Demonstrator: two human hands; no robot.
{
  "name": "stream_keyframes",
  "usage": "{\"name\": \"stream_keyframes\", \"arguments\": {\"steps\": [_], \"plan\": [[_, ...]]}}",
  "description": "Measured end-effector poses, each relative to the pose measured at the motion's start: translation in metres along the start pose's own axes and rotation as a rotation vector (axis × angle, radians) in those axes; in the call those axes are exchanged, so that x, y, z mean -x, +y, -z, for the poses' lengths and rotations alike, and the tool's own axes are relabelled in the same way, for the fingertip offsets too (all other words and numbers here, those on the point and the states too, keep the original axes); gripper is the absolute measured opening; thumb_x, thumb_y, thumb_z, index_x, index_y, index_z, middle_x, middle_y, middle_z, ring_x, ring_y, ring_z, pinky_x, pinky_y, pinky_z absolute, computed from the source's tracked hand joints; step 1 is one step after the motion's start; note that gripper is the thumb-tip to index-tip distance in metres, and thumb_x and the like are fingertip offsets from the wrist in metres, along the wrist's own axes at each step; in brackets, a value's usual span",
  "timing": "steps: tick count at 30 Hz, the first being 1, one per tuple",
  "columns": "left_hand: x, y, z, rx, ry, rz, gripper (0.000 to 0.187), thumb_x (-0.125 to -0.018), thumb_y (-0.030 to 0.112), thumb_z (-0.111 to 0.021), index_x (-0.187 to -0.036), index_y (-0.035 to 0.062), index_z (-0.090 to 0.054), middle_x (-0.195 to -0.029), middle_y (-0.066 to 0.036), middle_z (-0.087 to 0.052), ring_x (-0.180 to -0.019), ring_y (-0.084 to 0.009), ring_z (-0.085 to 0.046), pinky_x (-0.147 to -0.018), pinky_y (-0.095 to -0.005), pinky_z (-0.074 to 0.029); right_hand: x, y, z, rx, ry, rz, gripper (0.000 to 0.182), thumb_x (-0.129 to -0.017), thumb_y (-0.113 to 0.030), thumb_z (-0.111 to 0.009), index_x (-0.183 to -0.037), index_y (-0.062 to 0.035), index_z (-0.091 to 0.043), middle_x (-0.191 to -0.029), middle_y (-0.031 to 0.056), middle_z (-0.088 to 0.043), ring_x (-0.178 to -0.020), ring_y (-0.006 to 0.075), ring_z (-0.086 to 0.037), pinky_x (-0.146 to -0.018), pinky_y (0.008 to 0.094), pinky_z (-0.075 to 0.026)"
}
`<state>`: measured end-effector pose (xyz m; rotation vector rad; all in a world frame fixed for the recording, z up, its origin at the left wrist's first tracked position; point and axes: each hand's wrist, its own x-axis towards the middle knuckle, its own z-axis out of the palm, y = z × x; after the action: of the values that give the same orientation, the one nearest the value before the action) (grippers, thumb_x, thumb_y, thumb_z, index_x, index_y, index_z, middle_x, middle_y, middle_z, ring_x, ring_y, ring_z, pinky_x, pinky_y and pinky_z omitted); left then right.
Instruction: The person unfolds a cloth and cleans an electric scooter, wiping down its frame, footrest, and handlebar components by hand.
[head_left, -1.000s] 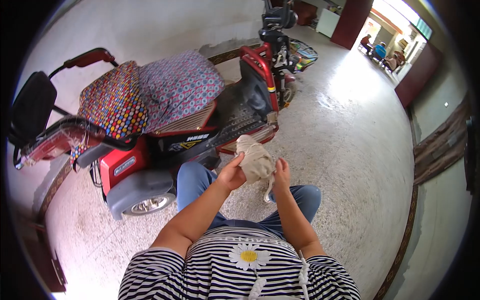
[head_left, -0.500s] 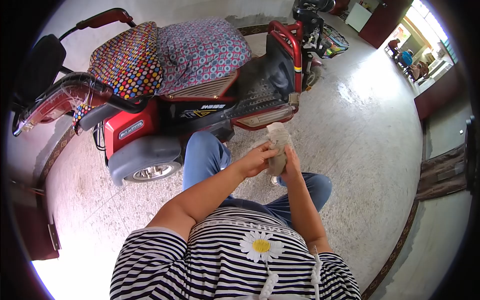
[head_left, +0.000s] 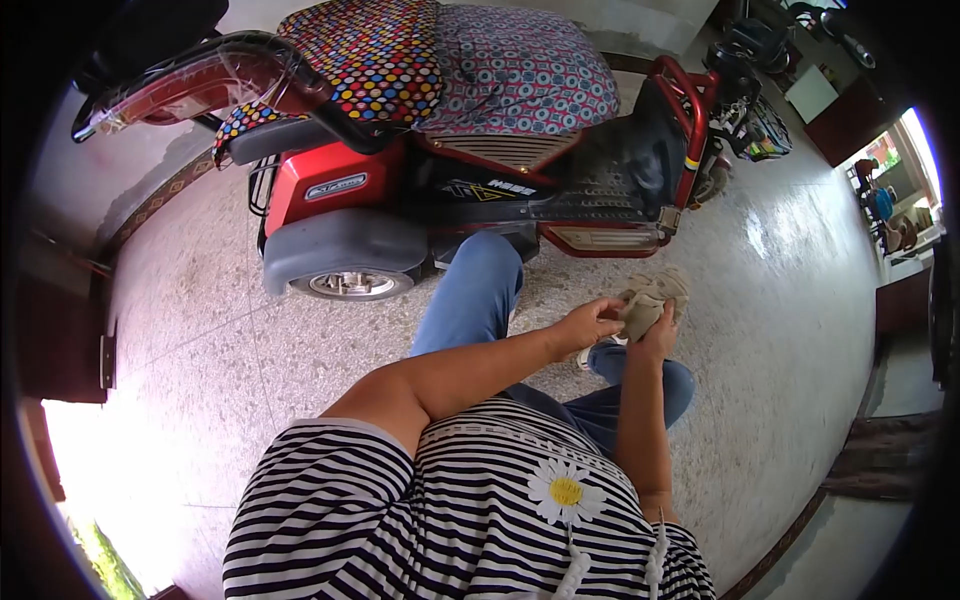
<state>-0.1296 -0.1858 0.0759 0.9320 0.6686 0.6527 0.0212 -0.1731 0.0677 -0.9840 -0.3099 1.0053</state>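
Note:
A crumpled beige cloth bundle, with folds and overlapping layers, is held up in front of my knees; its exact kind does not show. My right hand grips it from below and the right, thumb up against the cloth. At its left edge is my left hand, fingers curled, with the fingertips at the fabric; part of that contact is hard to make out. Beneath the hands, part of a light shoe shows beside my bent blue-jeaned leg.
A red and black three-wheeled scooter stands just ahead, with patterned cushions on it. Its grey rear fender is near my left knee. Another two-wheeler is parked farther back. Speckled floor stretches to the right.
The view has shifted, so the scooter sits higher and farther right. The beige cloth went from a long upright shape to a wider, bunched one. My left hand has drawn back to its edge.

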Motion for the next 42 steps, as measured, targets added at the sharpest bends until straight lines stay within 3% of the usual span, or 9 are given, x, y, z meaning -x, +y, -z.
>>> {"name": "stream_keyframes", "arguments": {"steps": [5,9,18,23,29,31,32,37,42], "plan": [[0.011,0.032,0.000,0.142,0.112,-0.153,0.065,-0.085,0.024,-0.060,-0.139,0.0159,-0.023,-0.127,-0.008,-0.044,-0.113,-0.0207,-0.044,-0.088,-0.0317,-0.040,0.018,0.008,-0.014,0.031,-0.236,-0.084,0.036,-0.093,-0.024,-0.042,-0.119,-0.0002,-0.043,-0.116,0.0147,-0.050,-0.103,0.0269,-0.054,-0.081,0.0392,-0.049],[0.017,0.055,0.039,0.299,0.250,-0.259,0.037,-0.084,0.015,-0.061,-0.118,0.0100,-0.049,-0.104,-0.005,-0.059,-0.092,-0.0179,-0.058,-0.078,-0.0325,-0.050,0.057,0.001,-0.065,0.152,-0.801,0.022,0.048,-0.097,-0.029,-0.027,-0.131,0.0038,-0.032,-0.137,0.0166,-0.033,-0.127,0.0258,-0.033,-0.105,0.0341,-0.024],[0.139,0.099,0.231,-0.184,0.896,-0.614,0.031,-0.082,0.006,-0.060,-0.112,0.0053,-0.053,-0.100,-0.003,-0.059,-0.089,-0.0128,-0.056,-0.077,-0.0284,-0.047,0.033,-0.011,-0.047,0.263,-0.501,-0.095,0.043,-0.094,-0.030,-0.039,-0.121,0.0026,-0.045,-0.121,0.0163,-0.051,-0.112,0.0244,-0.049,-0.096,0.0336,-0.037],[0.191,0.069,0.315,0.107,1.330,-0.914,0.026,-0.087,0.017,-0.052,-0.109,0.0036,-0.049,-0.092,-0.009,-0.058,-0.077,-0.0225,-0.060,-0.062,-0.0331,-0.052,0.022,-0.002,-0.045,0.370,-0.433,-0.164,0.038,-0.093,-0.027,-0.044,-0.116,0.0030,-0.048,-0.110,0.0176,-0.056,-0.101,0.0232,-0.056,-0.089,0.0315,-0.044],[0.077,0.070,0.346,0.726,1.524,-0.815,0.023,-0.086,0.027,-0.051,-0.092,0.0041,-0.053,-0.074,-0.006,-0.057,-0.061,-0.0179,-0.054,-0.052,-0.0290,-0.047,0.006,0.020,-0.029,0.400,-0.398,-0.248,0.032,-0.091,-0.021,-0.049,-0.113,0.0018,-0.050,-0.103,0.0138,-0.058,-0.090,0.0196,-0.059,-0.083,0.0292,-0.048],[0.016,0.073,0.348,0.533,1.823,-0.804,0.032,-0.088,0.024,-0.046,-0.094,-0.0050,-0.057,-0.088,-0.013,-0.060,-0.077,-0.0224,-0.055,-0.069,-0.0344,-0.045,0.002,0.022,-0.025,0.390,-0.373,-0.264,0.030,-0.090,-0.019,-0.050,-0.113,0.0008,-0.051,-0.101,0.0121,-0.059,-0.089,0.0181,-0.059,-0.081,0.0284,-0.048],[-0.003,0.053,0.365,0.386,1.903,-0.747,0.028,-0.084,0.020,-0.045,-0.091,-0.0048,-0.055,-0.079,-0.010,-0.058,-0.066,-0.0181,-0.057,-0.055,-0.0304,-0.048,-0.001,0.022,-0.022,0.402,-0.361,-0.266,0.029,-0.090,-0.019,-0.051,-0.112,-0.0002,-0.052,-0.099,0.0104,-0.060,-0.088,0.0169,-0.059,-0.080,0.0277,-0.048],[-0.032,0.044,0.251,0.673,0.980,-0.160,0.022,-0.090,0.017,-0.048,-0.108,0.0065,-0.049,-0.096,-0.007,-0.057,-0.082,-0.0224,-0.057,-0.068,-0.0395,-0.050,-0.015,0.028,-0.031,0.437,-0.346,-0.283,0.027,-0.090,-0.019,-0.052,-0.111,-0.0028,-0.053,-0.095,0.0067,-0.061,-0.086,0.0141,-0.059,-0.077,0.0263,-0.048],[0.011,0.060,0.198,0.670,1.025,-0.368,0.027,-0.087,0.019,-0.053,-0.110,0.0062,-0.048,-0.101,-0.006,-0.055,-0.089,-0.0188,-0.055,-0.076,-0.0338,-0.048,-0.021,0.025,-0.045,0.437,-0.375,-0.248,0.028,-0.089,-0.019,-0.053,-0.111,-0.0020,-0.053,-0.096,0.0076,-0.060,-0.087,0.0159,-0.059,-0.078,0.0273,-0.048]]}}
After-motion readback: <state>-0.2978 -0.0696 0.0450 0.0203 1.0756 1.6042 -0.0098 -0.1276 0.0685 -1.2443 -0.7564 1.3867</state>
